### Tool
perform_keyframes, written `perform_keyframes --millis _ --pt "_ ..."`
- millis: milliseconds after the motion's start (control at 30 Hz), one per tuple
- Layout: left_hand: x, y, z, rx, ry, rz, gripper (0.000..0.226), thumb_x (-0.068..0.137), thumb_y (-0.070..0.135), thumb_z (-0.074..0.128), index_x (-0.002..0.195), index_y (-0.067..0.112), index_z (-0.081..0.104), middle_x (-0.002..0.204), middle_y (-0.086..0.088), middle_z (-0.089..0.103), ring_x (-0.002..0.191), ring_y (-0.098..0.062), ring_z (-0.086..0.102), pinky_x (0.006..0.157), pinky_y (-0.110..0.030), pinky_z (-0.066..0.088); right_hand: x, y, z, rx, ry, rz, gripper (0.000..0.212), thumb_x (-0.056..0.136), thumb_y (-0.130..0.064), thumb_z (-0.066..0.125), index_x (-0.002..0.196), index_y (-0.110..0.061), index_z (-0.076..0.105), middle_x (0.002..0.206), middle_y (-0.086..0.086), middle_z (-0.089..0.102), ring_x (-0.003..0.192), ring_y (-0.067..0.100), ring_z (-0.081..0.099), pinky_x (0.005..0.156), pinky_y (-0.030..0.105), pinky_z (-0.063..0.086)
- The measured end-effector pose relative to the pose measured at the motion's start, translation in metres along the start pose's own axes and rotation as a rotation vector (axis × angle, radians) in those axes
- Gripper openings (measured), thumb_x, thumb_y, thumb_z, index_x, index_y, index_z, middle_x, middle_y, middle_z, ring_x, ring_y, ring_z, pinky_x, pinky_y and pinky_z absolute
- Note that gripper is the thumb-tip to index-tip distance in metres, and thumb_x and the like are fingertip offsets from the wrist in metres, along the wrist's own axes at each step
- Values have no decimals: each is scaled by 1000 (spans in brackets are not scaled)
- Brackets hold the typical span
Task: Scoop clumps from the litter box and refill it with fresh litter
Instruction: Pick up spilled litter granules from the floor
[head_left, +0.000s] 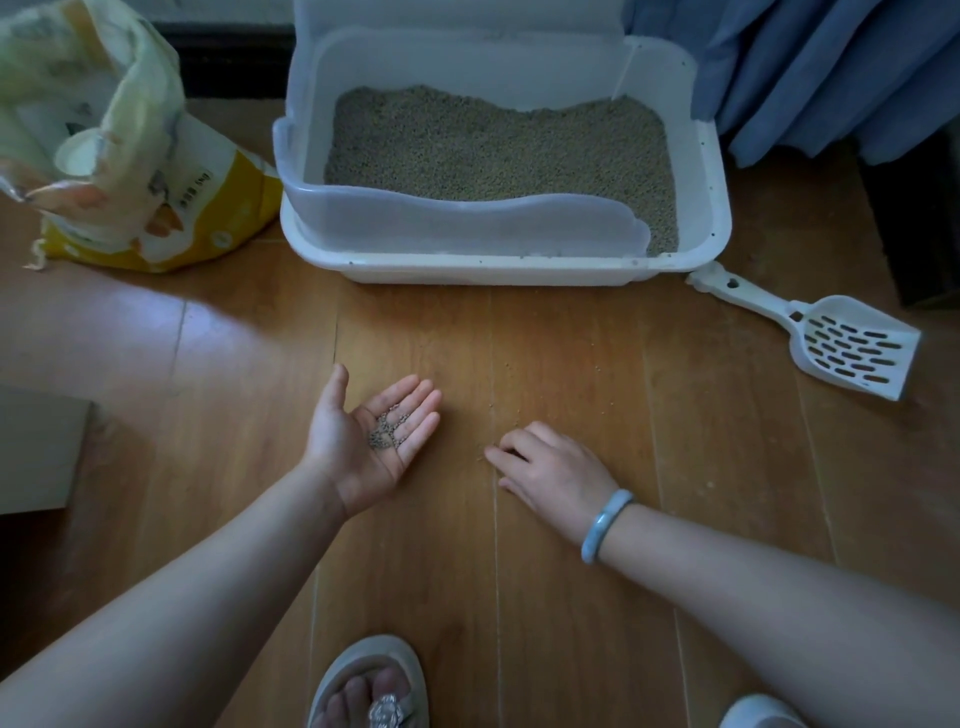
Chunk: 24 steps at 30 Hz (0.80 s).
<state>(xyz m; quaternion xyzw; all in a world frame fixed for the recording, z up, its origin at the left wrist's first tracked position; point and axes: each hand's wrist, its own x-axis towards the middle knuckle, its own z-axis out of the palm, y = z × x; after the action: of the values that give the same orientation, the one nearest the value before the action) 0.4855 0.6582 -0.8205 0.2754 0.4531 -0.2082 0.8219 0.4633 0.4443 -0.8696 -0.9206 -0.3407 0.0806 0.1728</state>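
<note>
The left hand (375, 447) lies spread palm-up under stray grains (385, 434), and the grip of the right hand (553, 467), curled on the floor (218, 374) before the filled litter box (498, 270), maybe pinches one, I cannot tell; a tilted palm could scatter them.

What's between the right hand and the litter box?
Head view: only wood floor with a few stray litter grains between right hand and litter box.

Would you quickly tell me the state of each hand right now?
Left hand: open, palm up, carrying a few litter granules.
Right hand: palm down on the floor, fingers loosely curled; whether it pinches anything cannot be told.
</note>
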Motion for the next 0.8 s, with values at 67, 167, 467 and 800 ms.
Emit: perform_keyframes --millis 67,167,467,800 --pt "0 -1 1 4 -3 -3 74 91 65 34 111 0 62 105 -14 72 91 -25 72 80 -39 57 4 6 -1 -13 1 -31 31 64 -9 82 92 -10 70 81 3 63 69 20 58 46 27 48" --pt "1 0 4 12 -11 -7 74 92 65 34 112 0 62 107 -14 71 93 -25 71 80 -39 57 13 12 0 -81 -10 -102 27 58 3 80 77 -9 68 73 4 61 62 20 56 42 25 44" --pt "-1 0 6 20 -13 -7 73 91 65 35 111 0 63 107 -14 71 95 -25 71 81 -39 56 17 1 12 -183 92 -92 13 70 2 63 75 -10 60 70 6 56 62 21 52 52 29 45" --pt "-2 -8 10 60 -57 -37 75 92 65 34 111 -1 63 105 -16 71 92 -25 71 82 -39 56 59 -28 -20 331 313 381 19 87 -17 44 83 -8 61 82 13 59 71 34 57 61 39 48"
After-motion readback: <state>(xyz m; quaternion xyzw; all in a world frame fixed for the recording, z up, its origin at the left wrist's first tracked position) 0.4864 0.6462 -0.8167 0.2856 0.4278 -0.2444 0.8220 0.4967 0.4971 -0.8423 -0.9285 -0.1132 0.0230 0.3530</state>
